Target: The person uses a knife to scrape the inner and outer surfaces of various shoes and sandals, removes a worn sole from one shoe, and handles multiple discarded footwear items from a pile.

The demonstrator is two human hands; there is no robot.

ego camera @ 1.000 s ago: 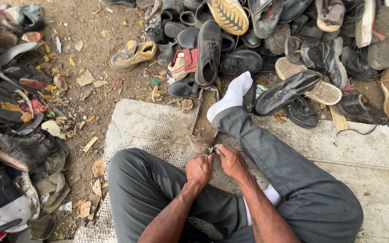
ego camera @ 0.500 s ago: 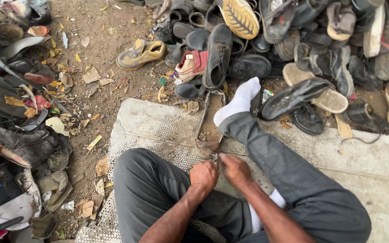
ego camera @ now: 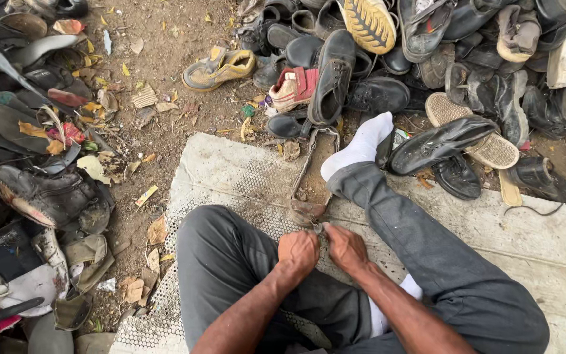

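Seen from my head camera: my left hand (ego camera: pixel 298 252) and right hand (ego camera: pixel 345 247) meet at the near end of a worn shoe sole (ego camera: pixel 314 176), fingers pressed together, pinching its edge. The sole lies on the pale mat (ego camera: pixel 230 172) beside my white sock (ego camera: pixel 360 145) — long axis running away from me, far end pointing toward the shoe pile (ego camera: pixel 427 59).

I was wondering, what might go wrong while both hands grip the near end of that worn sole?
Both hands, left hand and right hand, pinch the near end of the worn brown shoe sole; a slip might snap fingers apart. The white-socked foot rests beside the piled black shoes, which might tumble onto it.
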